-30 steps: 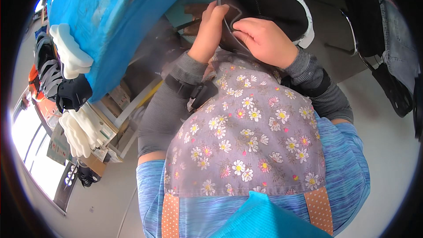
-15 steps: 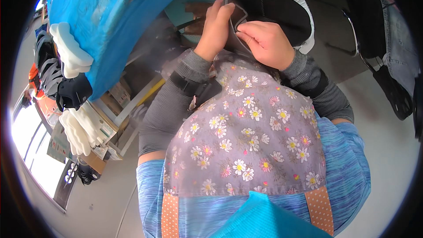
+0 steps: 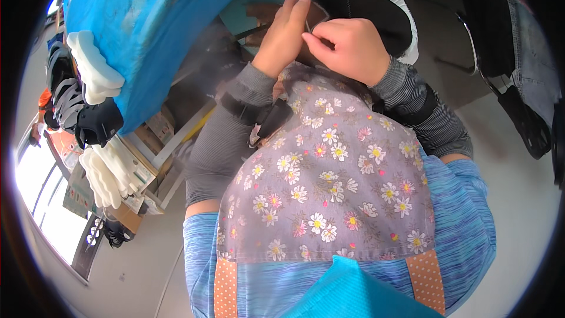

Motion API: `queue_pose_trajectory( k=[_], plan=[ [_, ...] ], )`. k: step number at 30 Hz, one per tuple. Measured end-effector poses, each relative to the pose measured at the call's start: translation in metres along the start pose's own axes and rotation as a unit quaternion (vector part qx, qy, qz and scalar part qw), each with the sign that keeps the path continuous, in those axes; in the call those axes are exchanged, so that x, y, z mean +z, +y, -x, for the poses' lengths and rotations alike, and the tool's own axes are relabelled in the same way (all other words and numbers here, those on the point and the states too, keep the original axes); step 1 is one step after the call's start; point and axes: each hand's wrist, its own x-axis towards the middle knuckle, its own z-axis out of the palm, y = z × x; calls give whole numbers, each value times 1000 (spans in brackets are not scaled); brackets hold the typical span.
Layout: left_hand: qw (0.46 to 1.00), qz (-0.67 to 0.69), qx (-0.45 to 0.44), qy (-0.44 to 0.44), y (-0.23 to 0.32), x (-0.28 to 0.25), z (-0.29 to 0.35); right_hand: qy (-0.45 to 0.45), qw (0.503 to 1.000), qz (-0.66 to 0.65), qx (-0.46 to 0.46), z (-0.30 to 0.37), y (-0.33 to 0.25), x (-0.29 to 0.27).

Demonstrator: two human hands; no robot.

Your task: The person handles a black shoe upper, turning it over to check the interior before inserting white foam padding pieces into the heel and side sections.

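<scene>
A dark piece that looks like a shoe upper (image 3: 376, 15), with a seam down its inside and a white rim along its right side, stands before me at the top of the view. My left hand (image 3: 283, 36) is closed on its near left edge, fingers pressed together and pointing up. Beside it my right hand (image 3: 348, 50) is curled in a pinch at the same edge, its fingertips close to the left palm. What lies between those fingertips is too small to make out. The upper's lower left part is hidden behind both hands.
A blue-covered surface (image 3: 147, 29) fills the upper left. White foam shapes (image 3: 94, 68) and several dark shoes (image 3: 100, 122) sit along its left side. More white shapes (image 3: 106, 174) lie lower on a shelf. At right, a chair (image 3: 474, 53) holds grey clothing (image 3: 532, 65).
My right hand has shifted left and curled more, bringing its pinch up against my left hand. My left hand has moved slightly left and down.
</scene>
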Motion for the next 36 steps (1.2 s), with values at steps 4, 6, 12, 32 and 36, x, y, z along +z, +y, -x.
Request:
queue_pose_trajectory(
  k=[4, 6, 12, 32, 36],
  plan=[
    [990, -121, 68, 30, 43, -20, 0, 93, 994, -2, 56, -12, 5, -7],
    [946, -257, 195, 41, 54, -25, -4, 103, 991, -31, 77, -18, 0, -6],
    [991, 22, -119, -60, 64, -44, 5, -93, 910, -373, 153, 0, -12, 1],
    [982, -156, -100, -31, 74, -48, 33, -160, 983, 79, -49, 9, -10, 21],
    [984, -115, -127, -45, 76, -56, 34, -59, 988, 129, -61, -7, -1, 11]
  ],
)
